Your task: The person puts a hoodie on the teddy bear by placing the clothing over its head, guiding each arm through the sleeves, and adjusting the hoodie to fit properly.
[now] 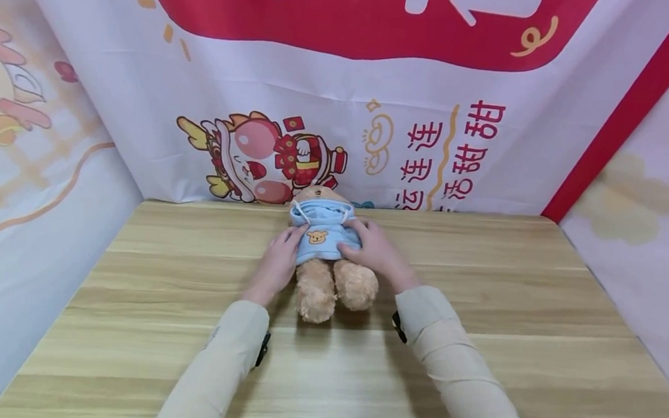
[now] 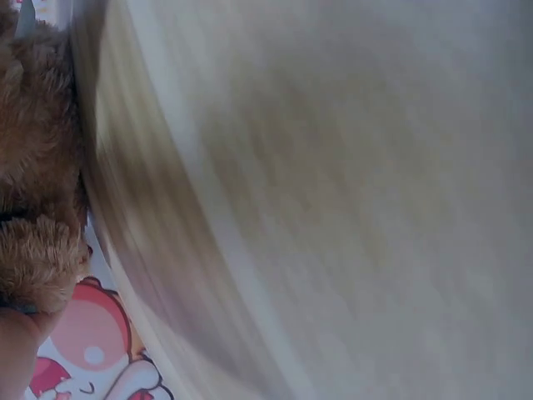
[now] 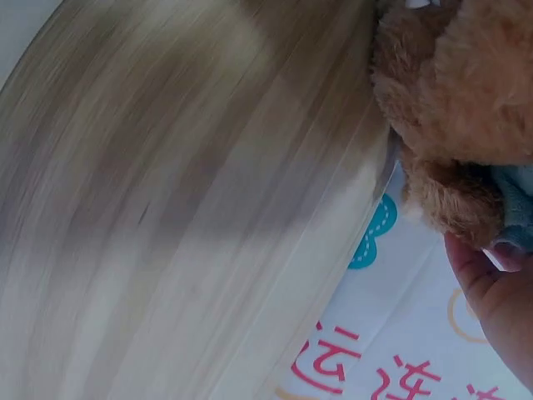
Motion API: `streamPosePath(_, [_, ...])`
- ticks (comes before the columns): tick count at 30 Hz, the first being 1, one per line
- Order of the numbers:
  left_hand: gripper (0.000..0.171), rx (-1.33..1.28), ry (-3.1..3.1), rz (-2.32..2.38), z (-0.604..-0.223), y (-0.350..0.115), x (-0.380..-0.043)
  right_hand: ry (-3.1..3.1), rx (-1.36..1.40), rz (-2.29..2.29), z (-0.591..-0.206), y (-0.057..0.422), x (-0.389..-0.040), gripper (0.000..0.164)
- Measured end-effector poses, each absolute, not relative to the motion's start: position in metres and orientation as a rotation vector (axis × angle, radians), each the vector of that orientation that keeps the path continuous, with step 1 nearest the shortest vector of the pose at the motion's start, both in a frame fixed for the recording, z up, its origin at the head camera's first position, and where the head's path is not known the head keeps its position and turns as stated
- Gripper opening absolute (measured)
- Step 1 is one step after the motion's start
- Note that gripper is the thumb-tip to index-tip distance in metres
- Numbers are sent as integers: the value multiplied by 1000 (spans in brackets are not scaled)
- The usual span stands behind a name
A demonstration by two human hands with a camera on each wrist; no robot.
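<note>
A brown plush teddy bear [image 1: 316,294] in a light blue hoodie [image 1: 329,235] lies at the back of the table, legs toward me. On its left side my left hand [image 1: 278,258] grips it by the hoodie's edge. From the other side my right hand [image 1: 374,249] holds it, thumb across the hoodie's front. In the right wrist view, the fingers of that hand [image 3: 504,304] pinch the bear's furry arm [image 3: 458,204]. Only part of the left hand [image 2: 17,350] shows in the left wrist view, against the bear's fur [image 2: 37,133].
The wood-grain table [image 1: 319,380] reaches back to a printed white cloth [image 1: 298,80] with red writing and a cartoon figure. Further printed cloths stand along the left side [image 1: 30,209] and the right side [image 1: 633,275].
</note>
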State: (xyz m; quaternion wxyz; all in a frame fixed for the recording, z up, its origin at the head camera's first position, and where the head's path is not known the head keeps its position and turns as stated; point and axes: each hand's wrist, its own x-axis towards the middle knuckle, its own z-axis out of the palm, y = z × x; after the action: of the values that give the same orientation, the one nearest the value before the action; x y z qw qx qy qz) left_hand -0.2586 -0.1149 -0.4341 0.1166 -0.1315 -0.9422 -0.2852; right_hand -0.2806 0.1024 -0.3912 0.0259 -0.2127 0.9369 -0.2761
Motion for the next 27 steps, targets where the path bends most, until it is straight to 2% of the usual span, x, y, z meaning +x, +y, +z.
streamPosePath(16, [40,-485,-2759,-924,-431,-88,-261,2948,-580,-882,-382,132,-263,52])
streamPosePath(27, [39,-520,-2700,-993,-431,-73,-253,3016,-532,-869,-401,149,-263,49])
